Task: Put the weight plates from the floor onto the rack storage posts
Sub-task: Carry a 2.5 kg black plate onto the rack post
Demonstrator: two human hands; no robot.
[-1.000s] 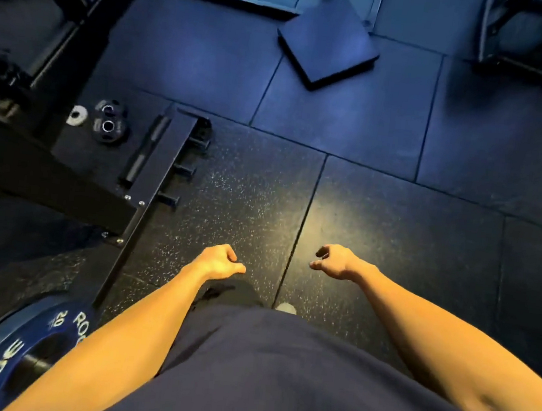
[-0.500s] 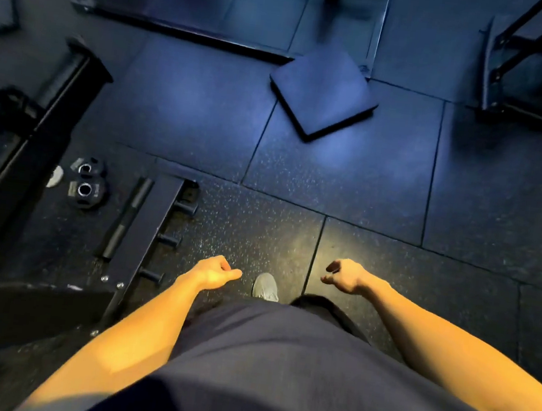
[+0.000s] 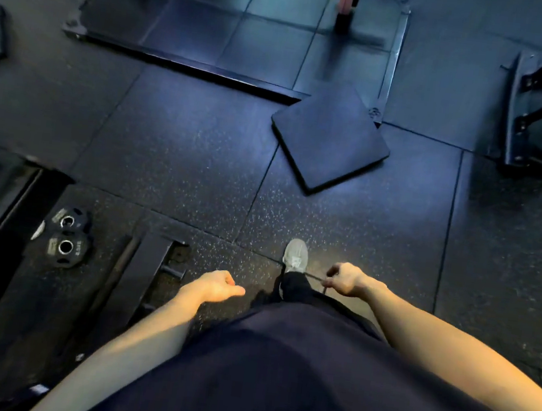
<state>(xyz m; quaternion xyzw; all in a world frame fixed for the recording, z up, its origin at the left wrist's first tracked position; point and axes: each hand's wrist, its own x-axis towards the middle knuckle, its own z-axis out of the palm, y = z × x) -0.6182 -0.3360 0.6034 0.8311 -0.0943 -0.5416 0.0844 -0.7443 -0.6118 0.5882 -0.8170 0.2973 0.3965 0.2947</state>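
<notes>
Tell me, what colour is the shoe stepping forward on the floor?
Light grey, seen in the head view: the shoe on the dark speckled floor.

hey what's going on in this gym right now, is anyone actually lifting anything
Nobody is lifting at this moment. A person is walking across the rubber floor with both arms swinging; the left hand and right hand hang loosely curled and hold nothing. Two small weight plates lie on the floor to the person's left, beside the base of a rack with short pegs. A square pad lies ahead. The plates are not yet picked up.
</notes>
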